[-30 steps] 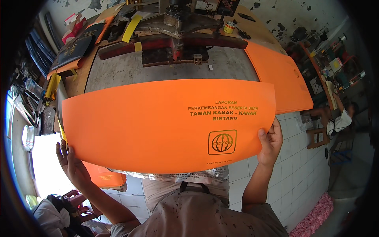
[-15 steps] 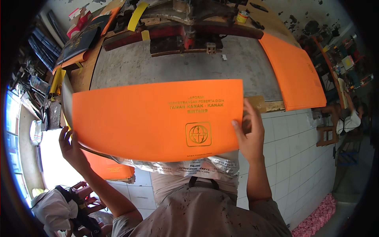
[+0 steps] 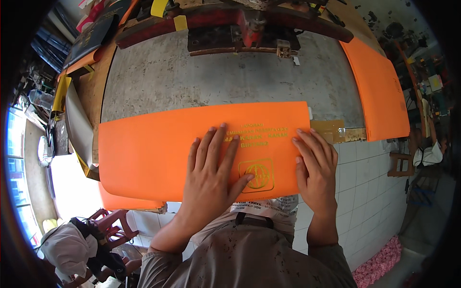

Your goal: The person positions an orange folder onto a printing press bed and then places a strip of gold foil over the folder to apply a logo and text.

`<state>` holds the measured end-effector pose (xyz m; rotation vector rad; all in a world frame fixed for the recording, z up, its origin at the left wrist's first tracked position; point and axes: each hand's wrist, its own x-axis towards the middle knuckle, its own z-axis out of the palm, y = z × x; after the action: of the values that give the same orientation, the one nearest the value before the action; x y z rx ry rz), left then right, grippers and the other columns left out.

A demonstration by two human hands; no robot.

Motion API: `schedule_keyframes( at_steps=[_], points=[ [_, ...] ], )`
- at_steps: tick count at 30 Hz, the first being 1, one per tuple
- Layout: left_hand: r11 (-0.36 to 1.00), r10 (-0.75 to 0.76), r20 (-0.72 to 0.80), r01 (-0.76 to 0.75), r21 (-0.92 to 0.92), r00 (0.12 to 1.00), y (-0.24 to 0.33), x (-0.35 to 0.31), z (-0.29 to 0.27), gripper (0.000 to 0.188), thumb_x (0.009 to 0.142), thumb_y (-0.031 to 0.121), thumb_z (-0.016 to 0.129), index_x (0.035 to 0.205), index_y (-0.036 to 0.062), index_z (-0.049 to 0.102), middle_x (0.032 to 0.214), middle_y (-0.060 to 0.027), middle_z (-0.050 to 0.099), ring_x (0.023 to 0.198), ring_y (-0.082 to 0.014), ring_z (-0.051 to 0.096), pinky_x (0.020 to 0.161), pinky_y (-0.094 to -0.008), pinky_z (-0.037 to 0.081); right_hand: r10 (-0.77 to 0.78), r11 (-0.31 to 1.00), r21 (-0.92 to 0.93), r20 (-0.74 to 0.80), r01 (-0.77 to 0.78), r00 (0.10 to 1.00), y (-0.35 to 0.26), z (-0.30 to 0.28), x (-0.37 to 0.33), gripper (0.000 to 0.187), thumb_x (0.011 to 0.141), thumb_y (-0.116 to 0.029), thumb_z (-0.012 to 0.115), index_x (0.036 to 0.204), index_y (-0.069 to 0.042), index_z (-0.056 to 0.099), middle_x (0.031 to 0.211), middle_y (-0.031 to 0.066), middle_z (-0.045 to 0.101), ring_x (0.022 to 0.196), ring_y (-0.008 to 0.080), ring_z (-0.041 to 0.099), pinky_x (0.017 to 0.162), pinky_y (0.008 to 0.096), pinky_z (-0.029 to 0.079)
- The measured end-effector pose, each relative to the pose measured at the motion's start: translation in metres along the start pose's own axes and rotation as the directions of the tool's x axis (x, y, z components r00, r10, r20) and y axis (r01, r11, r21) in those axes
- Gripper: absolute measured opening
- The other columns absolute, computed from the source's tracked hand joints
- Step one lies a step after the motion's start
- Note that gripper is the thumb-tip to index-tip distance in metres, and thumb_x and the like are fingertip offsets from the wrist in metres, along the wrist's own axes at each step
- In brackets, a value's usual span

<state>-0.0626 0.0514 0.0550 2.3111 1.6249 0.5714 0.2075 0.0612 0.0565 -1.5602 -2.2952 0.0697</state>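
A wide orange cover sheet [image 3: 144, 153] with gold lettering and a globe emblem lies across the near edge of the grey worktable [image 3: 158, 77]. My left hand [image 3: 211, 165] rests flat on it, fingers spread, left of the gold lettering, its thumb over the emblem. At the sheet's right end, my right hand [image 3: 317, 165] lies with fingers extended, fingertips on the orange surface close to the edge. Neither hand grips anything. The sheet's left end curves downward, and part of the gold print is under my left fingers.
Beyond the sheet stands a dark red metal press [image 3: 252, 29] with a black plate. An orange stack [image 3: 379, 91] lies at the right; more orange sheets [image 3: 127, 201] sit lower left. Black covers [image 3: 93, 41] are far left. A person [image 3: 72, 245] is near a red stool [image 3: 113, 223].
The orange sheet, held up by both ends before, now lies against the table. My left hand has moved from its left end to its middle; my right fingers have come onto its surface.
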Motion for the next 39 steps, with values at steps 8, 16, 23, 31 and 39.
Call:
schedule_keyframes(
  at_steps=[8,16,23,31,39],
  points=[
    [0.997,-0.042,0.104,0.035,0.074,0.994,0.014,-0.017,0.01,0.073,0.102,0.048,0.07,0.162,0.0103,0.053,0.175,-0.025,0.035,0.161,-0.0448,0.033,0.129,-0.0614,0.027,-0.093,0.979,0.195,0.15,0.063,0.984,-0.034,0.006,0.013,0.049,0.103,-0.024,0.071,0.148,-0.007,0.065,0.16,0.0145,0.057,0.152,0.0345,0.05,0.119,0.0536,0.041],
    [0.996,-0.051,0.109,0.042,0.08,0.993,0.013,-0.021,0.013,0.072,0.099,0.048,0.074,0.16,0.0138,0.057,0.173,-0.0271,0.036,0.16,-0.0475,0.034,0.129,-0.0628,0.025,-0.128,0.984,0.149,0.231,0.095,0.964,-0.041,0.014,0.011,0.056,0.106,-0.034,0.069,0.158,-0.015,0.061,0.168,0.0165,0.047,0.155,0.0367,0.045,0.119,0.0566,0.042],
    [0.998,-0.065,0.081,0.066,-0.004,0.995,0.011,-0.022,0.016,0.067,0.095,0.04,0.08,0.147,0.0055,0.055,0.174,-0.0282,0.036,0.161,-0.0474,0.033,0.13,-0.063,0.022,-0.122,0.99,0.097,0.253,0.101,0.96,-0.045,0.019,0.006,0.058,0.104,-0.036,0.07,0.16,-0.028,0.06,0.171,0.016,0.042,0.158,0.0376,0.041,0.12,0.0582,0.039],
    [0.996,-0.082,0.051,0.08,0.036,0.995,0.014,-0.02,0.013,0.059,0.099,0.045,0.076,0.14,0.0046,0.063,0.171,-0.0238,0.044,0.16,-0.042,0.04,0.129,-0.0605,0.028,-0.106,0.988,0.139,0.247,0.073,0.963,-0.046,0.015,0.012,0.056,0.102,-0.037,0.072,0.157,-0.029,0.063,0.169,0.0184,0.043,0.156,0.0387,0.042,0.119,0.0576,0.039],
    [0.997,-0.08,0.064,0.078,0.028,0.995,0.013,-0.019,0.011,0.061,0.1,0.047,0.074,0.146,0.0084,0.062,0.172,-0.0242,0.041,0.16,-0.0429,0.038,0.127,-0.0613,0.03,-0.059,0.988,0.153,0.208,0.027,0.976,-0.031,0.004,0.018,0.056,0.097,-0.036,0.079,0.147,-0.013,0.07,0.164,0.0182,0.05,0.153,0.0398,0.047,0.121,0.0562,0.036]
  ],
)
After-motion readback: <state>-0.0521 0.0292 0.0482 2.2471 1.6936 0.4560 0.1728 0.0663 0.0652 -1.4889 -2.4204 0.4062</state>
